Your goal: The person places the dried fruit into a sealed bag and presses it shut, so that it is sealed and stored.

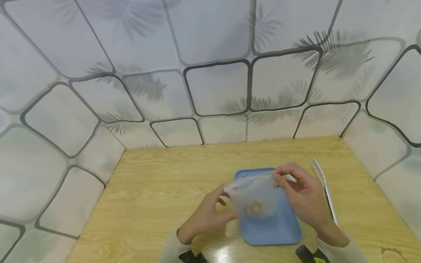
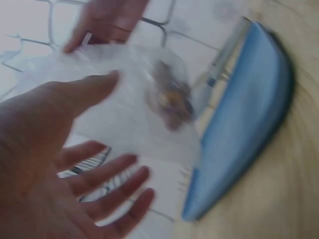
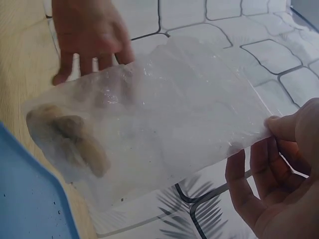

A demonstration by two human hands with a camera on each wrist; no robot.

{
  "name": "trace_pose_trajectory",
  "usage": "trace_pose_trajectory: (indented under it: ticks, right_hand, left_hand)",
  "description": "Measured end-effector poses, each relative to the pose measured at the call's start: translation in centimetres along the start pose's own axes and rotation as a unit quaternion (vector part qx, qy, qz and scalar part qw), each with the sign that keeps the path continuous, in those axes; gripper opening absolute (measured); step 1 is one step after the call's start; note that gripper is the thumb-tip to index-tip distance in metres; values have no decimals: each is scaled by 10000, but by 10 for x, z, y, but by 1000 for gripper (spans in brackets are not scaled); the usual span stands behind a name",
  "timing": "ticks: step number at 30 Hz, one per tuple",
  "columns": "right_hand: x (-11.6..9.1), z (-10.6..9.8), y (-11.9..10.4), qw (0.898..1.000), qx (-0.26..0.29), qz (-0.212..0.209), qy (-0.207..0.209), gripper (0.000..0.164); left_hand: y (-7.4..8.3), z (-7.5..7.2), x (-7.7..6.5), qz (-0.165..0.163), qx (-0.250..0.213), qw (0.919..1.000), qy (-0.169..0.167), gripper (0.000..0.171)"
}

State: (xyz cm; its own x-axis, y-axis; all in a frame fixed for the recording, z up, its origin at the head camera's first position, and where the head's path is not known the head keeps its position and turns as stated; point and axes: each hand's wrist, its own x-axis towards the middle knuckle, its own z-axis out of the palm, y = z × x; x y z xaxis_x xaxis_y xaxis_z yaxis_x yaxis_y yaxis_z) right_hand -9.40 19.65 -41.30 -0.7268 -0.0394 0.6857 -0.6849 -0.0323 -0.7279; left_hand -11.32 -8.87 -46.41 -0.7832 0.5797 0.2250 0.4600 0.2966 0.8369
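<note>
A clear plastic bag (image 1: 243, 190) is held up over the blue tray (image 1: 271, 233). Several brownish lumps (image 3: 82, 147) lie bunched in one end of it, blurred by the film. My right hand (image 1: 304, 193) pinches the opposite end at a corner, between thumb and fingers. On the other side, my left hand (image 1: 210, 215) is right at the bag's edge, its fingers straight and spread. In the left wrist view, the left thumb (image 2: 94, 89) overlaps the bag while the other fingers fan out below.
A long slim whitish utensil (image 1: 323, 186) lies to the right of the tray on the wooden table (image 1: 164, 182). Dark specks dot the tray. Pale patterned sheeting (image 1: 217, 87) rises behind the table and along both sides.
</note>
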Motion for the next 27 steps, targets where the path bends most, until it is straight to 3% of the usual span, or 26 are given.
trace_pose_trajectory:
  ticks: [2,4,7,16,23,27]
  right_hand:
    - [1,1,2,9997,174,-154,-18,29]
    - [2,2,3,9995,258,-200,-11,30]
    - [3,3,3,9995,272,-184,14,30]
    - [1,3,4,9992,356,-201,1,28]
    - [-1,5,7,9988,451,-138,-164,31]
    - [-1,6,8,9987,446,-73,-256,30]
  left_hand:
    - [8,-5,2,476,-295,9965,613,51]
    - [15,-9,3,1025,-474,9869,1152,41]
    - [20,-12,6,1550,-599,9729,1609,31]
    - [20,-15,6,1510,-1251,9695,1471,24]
    - [23,-16,8,1815,-943,9536,2210,17]
    - [24,-17,7,1867,-785,9511,2334,17]
